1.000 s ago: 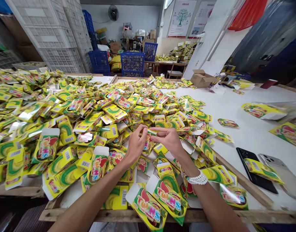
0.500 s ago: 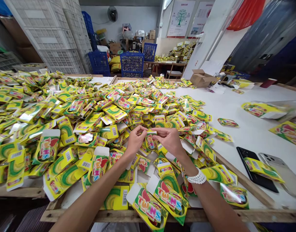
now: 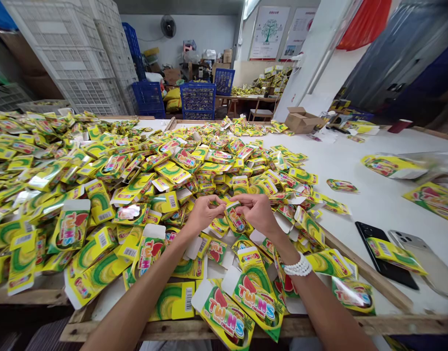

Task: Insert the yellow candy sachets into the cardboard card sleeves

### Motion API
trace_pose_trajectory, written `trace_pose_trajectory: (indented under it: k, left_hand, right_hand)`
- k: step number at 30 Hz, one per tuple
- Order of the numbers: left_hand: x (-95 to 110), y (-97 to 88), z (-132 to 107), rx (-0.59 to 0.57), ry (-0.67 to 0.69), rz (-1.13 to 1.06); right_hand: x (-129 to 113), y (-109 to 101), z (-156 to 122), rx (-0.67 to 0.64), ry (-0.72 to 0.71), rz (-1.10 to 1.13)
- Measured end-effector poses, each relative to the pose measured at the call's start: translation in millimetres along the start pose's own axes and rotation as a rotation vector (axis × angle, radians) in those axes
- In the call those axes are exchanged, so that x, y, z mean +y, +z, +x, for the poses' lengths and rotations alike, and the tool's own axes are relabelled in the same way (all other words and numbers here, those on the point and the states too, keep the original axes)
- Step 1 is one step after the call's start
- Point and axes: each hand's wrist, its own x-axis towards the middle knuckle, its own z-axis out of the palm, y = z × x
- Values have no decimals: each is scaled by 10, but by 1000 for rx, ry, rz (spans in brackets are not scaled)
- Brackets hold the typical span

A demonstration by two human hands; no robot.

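Observation:
Between my hands is a small yellow and green printed candy box point(image 3: 236, 218) marked TWINS, tilted, its printed face towards me. My right hand point(image 3: 258, 213), with a white bead bracelet at the wrist, grips it by its upper right side. The fingers of my left hand point(image 3: 206, 213) are pinched together at its upper left edge. Both hands are over a wide heap of similar boxes point(image 3: 173, 170). Closer to me, two flattened-looking boxes with white flaps, a left one point(image 3: 224, 314) and a right one point(image 3: 256, 300), overlap at the table edge.
A wooden strip point(image 3: 370, 270) runs along the right of the heap. Beyond it lie a black phone point(image 3: 385, 263) and a pale phone point(image 3: 425, 258), with a box packet across them. A cardboard box point(image 3: 302, 120) stands at the back. White crates point(image 3: 81, 63) are stacked at left.
The candy box has tilted, its lower end swinging to the right. My left fingers have shifted slightly at its top edge. The whole view has moved a little.

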Motion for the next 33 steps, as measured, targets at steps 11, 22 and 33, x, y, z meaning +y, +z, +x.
trace_pose_trajectory:
  k: [11,22,33]
  left_hand:
    - [55,223,-191,-92,146,20]
    - [44,276,-227,-16,200,63]
    - [63,297,-232,-53,133,-5]
  right_hand:
    - [-49,-18,24,197,76,119]
    - [-38,39,-13,321,128,299]
    - [29,48,40,109,-11,127]
